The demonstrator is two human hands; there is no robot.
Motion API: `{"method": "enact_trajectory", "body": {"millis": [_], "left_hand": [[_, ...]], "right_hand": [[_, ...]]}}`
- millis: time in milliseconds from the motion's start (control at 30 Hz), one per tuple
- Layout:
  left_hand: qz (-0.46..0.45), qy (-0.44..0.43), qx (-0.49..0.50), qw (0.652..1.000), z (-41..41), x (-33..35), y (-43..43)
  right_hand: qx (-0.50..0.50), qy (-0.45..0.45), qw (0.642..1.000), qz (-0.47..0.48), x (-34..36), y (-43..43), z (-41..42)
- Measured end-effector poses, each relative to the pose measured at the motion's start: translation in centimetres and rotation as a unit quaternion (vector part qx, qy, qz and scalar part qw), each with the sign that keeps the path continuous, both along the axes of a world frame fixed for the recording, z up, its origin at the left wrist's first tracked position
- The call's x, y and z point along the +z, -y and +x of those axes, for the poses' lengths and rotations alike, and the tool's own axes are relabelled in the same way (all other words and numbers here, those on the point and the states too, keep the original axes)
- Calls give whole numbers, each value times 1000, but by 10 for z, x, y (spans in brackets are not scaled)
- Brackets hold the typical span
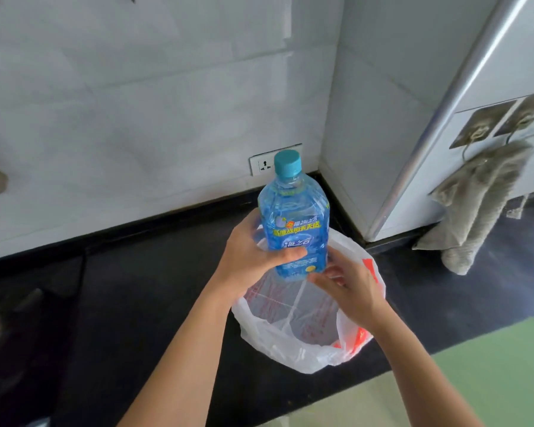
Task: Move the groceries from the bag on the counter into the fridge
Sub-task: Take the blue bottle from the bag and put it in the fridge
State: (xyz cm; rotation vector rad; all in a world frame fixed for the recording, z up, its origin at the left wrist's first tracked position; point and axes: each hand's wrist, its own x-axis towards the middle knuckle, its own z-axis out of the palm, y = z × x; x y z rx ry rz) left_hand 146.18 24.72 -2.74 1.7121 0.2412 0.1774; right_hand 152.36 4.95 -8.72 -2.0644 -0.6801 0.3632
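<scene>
Bottle (295, 223) base hidden behind hands. Left hand (253, 257) grips clear blue plastic body; right hand (347, 292) loosely curled beside it. Crinkled white bag (290, 343) below bottle, on dark tabletop (136, 288).

Soft, even daylight with a cool cast; the white wall (136, 97) is bright while the dark counter (111, 303) holds almost no detail. A glare streak runs along the rounded fridge edge (463, 97), and shadows are faint. Wide-angle distortion bows straight lines near the borders, and the left margin and lower corners appear soft.
</scene>
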Motion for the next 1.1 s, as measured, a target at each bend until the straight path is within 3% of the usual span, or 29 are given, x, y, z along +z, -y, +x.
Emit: {"method": "enact_trajectory", "body": {"millis": [533, 833, 1100], "left_hand": [[-34, 51, 54, 997, -59, 34, -7], [-29, 50, 171, 984, -101, 37, -11], [-34, 63, 319, 945, -152, 43, 23]], "right_hand": [[-1, -1, 998, 60, 25, -23, -55], [124, -18, 988, 87, 26, -50, -61], [272, -25, 957, 97, 33, -55, -74]]}}
